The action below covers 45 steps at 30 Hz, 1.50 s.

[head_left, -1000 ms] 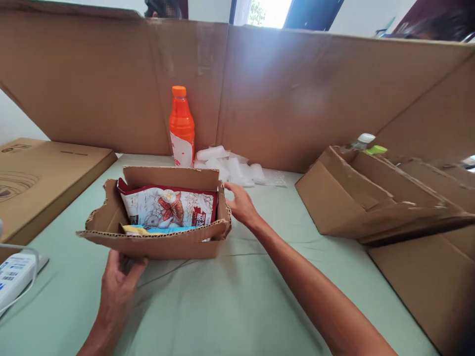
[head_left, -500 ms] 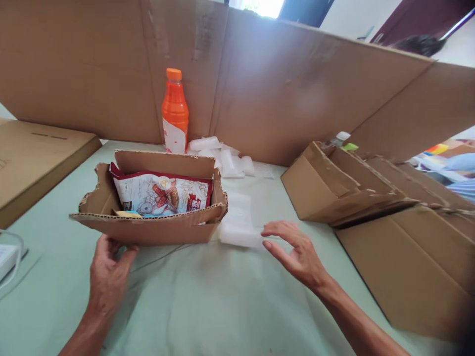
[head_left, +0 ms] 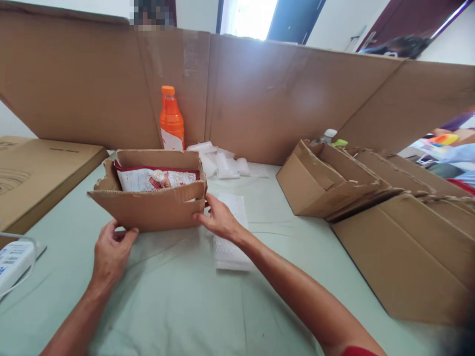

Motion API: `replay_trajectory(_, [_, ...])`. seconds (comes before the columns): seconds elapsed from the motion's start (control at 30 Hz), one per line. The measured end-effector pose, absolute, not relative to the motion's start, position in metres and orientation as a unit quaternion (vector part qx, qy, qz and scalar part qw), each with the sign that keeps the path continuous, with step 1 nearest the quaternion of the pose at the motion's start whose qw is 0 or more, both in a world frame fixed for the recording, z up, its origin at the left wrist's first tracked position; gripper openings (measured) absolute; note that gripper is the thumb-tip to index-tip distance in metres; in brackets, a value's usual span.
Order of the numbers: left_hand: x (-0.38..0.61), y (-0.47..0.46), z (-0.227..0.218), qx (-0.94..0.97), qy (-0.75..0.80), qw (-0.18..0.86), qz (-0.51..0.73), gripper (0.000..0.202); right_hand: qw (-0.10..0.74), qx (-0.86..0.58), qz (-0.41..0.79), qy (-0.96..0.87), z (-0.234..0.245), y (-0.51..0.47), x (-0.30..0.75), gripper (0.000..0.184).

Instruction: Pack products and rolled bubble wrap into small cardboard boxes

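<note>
Head view: two hands (head_left: 111, 249) (head_left: 219, 221) hold one box (head_left: 150, 210)

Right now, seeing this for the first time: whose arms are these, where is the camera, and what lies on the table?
No machine here: these are a person's two bare hands, filmed by a camera worn on the head, looking forward and down. The left hand and right hand grip the front lower corners of a torn cardboard box holding a red-and-white snack bag. A bubble wrap sheet lies on the green cloth under the right forearm. Behind stands an orange bottle against a cardboard screen; a white power strip lies far left.
</note>
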<state>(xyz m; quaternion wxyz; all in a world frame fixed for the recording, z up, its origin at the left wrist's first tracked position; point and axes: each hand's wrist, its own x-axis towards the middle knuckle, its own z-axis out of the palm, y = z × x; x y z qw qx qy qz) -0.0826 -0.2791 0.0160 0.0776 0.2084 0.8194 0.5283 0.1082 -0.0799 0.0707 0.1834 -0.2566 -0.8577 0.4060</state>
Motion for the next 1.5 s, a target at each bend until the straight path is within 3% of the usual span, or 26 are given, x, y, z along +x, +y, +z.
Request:
replay_trajectory(0.1, [-0.094, -0.268, 0.021, 0.176, 0.787, 0.124, 0.578, 0.079, 0.182, -0.271, 0.433, -0.84, 0.07, -0.059, 0.118, 0.06])
replay_trajectory(0.2, [-0.085, -0.279, 0.018, 0.167, 0.773, 0.129, 0.598, 0.1, 0.176, -0.306, 0.395, -0.848, 0.067, -0.049, 0.162, 0.043])
replay_trajectory(0.37, [-0.02, -0.331, -0.002, 0.233, 0.791, 0.096, 0.558, 0.074, 0.116, -0.339, 0.278, -0.891, 0.042, -0.067, 0.239, 0.031])
replay_trajectory(0.53, [0.043, -0.339, -0.01, 0.45, 0.756, 0.058, 0.472, 0.037, 0.16, -0.326, 0.222, -0.905, 0.035, -0.095, 0.245, 0.007])
replay_trajectory(0.6, [0.053, -0.333, -0.002, 0.509, 0.728, 0.05, 0.457, 0.041, 0.192, -0.293, 0.257, -0.901, 0.049, -0.11, 0.244, 0.006])
replay_trajectory(0.73, [0.06, -0.329, 0.02, 0.572, 0.7, 0.073, 0.421, 0.077, 0.199, -0.222, 0.343, -0.891, 0.076, -0.15, 0.262, 0.008])
replay_trajectory(0.8, [0.065, -0.331, 0.021, 0.61, 0.677, 0.09, 0.401, 0.084, 0.192, -0.205, 0.369, -0.886, 0.078, -0.171, 0.277, 0.007])
replay_trajectory(0.9, [0.078, -0.334, 0.012, 0.647, 0.635, 0.12, 0.405, 0.076, 0.192, -0.215, 0.408, -0.867, 0.067, -0.195, 0.296, 0.008])
replay_trajectory(1.03, [0.094, -0.329, 0.004, 0.601, 0.65, 0.191, 0.425, 0.048, 0.187, -0.278, 0.445, -0.83, 0.043, -0.206, 0.306, 0.008])
replay_trajectory(1.13, [0.097, -0.316, 0.009, 0.545, 0.689, 0.241, 0.413, 0.043, 0.255, -0.335, 0.358, -0.834, 0.035, -0.205, 0.311, 0.005])
replay_trajectory(1.27, [0.097, -0.296, 0.016, 0.532, 0.727, 0.242, 0.36, 0.049, 0.377, -0.3, 0.151, -0.863, 0.036, -0.211, 0.319, 0.024])
replay_trajectory(1.4, [0.096, -0.287, 0.014, 0.539, 0.761, 0.199, 0.302, 0.049, 0.268, -0.21, 0.096, -0.935, 0.032, -0.219, 0.312, 0.03])
replay_trajectory(1.5, [0.093, -0.296, 0.012, 0.585, 0.724, 0.099, 0.353, 0.044, 0.227, -0.215, 0.072, -0.947, 0.023, -0.217, 0.301, 0.019])
